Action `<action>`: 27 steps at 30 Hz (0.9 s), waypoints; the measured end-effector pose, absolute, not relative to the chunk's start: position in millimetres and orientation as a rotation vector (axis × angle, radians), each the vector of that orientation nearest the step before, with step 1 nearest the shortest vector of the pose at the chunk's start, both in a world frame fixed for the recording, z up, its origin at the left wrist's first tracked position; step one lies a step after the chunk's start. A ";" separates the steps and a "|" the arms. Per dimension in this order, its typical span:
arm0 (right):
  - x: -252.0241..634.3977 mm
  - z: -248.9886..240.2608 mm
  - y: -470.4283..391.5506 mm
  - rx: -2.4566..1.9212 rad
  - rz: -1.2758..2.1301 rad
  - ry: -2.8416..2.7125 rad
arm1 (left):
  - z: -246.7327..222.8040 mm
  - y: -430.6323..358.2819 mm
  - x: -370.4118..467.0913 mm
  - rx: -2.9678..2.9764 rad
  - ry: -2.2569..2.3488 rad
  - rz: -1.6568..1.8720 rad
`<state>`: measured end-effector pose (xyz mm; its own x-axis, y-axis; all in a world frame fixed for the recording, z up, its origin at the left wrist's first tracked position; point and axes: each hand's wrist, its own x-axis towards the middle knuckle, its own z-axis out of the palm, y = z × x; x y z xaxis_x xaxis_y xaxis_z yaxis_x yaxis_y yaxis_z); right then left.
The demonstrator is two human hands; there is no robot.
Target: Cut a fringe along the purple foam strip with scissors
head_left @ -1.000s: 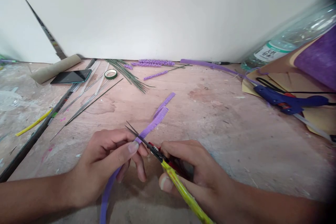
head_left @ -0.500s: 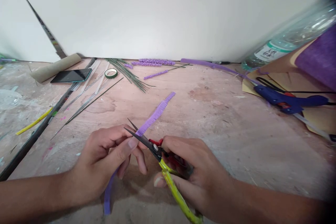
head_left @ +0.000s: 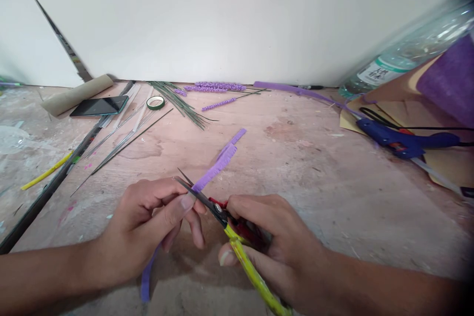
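Note:
Between thumb and fingers, my left hand (head_left: 157, 217) pinches a purple paper strip (head_left: 217, 168). One end of the strip points away over the table, its edge cut into a fine fringe; the other end hangs below my palm. My right hand (head_left: 274, 237) is closed round a pair of scissors (head_left: 218, 208) with yellow and red handles. The blades are slightly apart and lie across the strip, right beside my left thumb tip.
Purple flower stems (head_left: 217, 87), green wires (head_left: 177, 103), green tape (head_left: 155, 102) and a phone (head_left: 99, 106) lie toward the white board (head_left: 237, 19). A cardboard tube (head_left: 77, 95) is at left. On the right are a blue glue gun (head_left: 392, 138) and a plastic bottle (head_left: 392, 69).
The scissor blades have drawn a little closer together on the strip. Part of the fringed strip now appears folded or split apart near its far end. Both hands have barely moved.

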<state>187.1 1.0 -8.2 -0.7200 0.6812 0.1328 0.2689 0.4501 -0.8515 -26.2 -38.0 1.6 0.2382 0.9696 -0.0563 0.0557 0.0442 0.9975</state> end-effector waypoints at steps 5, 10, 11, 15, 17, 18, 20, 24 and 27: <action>188.2 -7.5 -0.8 -0.789 1.249 -2.241 | 2.1 -38.0 -26.1 1.285 1.069 0.959; 189.2 -9.8 -0.1 -0.785 1.185 -2.241 | -0.7 -38.6 -26.8 1.246 1.042 0.973; 189.1 -10.2 0.1 -0.794 1.173 -2.243 | -1.8 -39.0 -26.9 1.231 1.034 0.973; 187.8 -10.9 0.6 -0.819 1.141 -2.260 | -4.5 -40.2 -27.7 1.218 1.021 0.994; 187.3 -11.2 0.5 -0.826 1.130 -2.270 | -4.7 -40.2 -28.3 1.216 1.027 1.006; 187.1 -11.5 0.4 -0.826 1.126 -2.277 | -4.7 -40.2 -28.6 1.213 1.029 1.007; 187.0 -12.1 0.3 -0.824 1.105 -2.281 | -4.9 -40.0 -28.9 1.218 1.031 1.003; 186.9 -12.9 0.5 -0.819 1.071 -2.277 | -5.4 -40.1 -28.3 1.252 1.025 0.986; 186.9 -12.8 0.5 -0.789 1.059 -2.275 | -4.6 -40.3 -27.3 1.280 1.019 0.995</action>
<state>186.9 0.5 -12.8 -0.7039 0.6825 0.1967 0.2890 0.5282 -0.7985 -27.3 -40.3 -4.6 0.2604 0.9648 -0.0363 -0.0132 0.0412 0.9991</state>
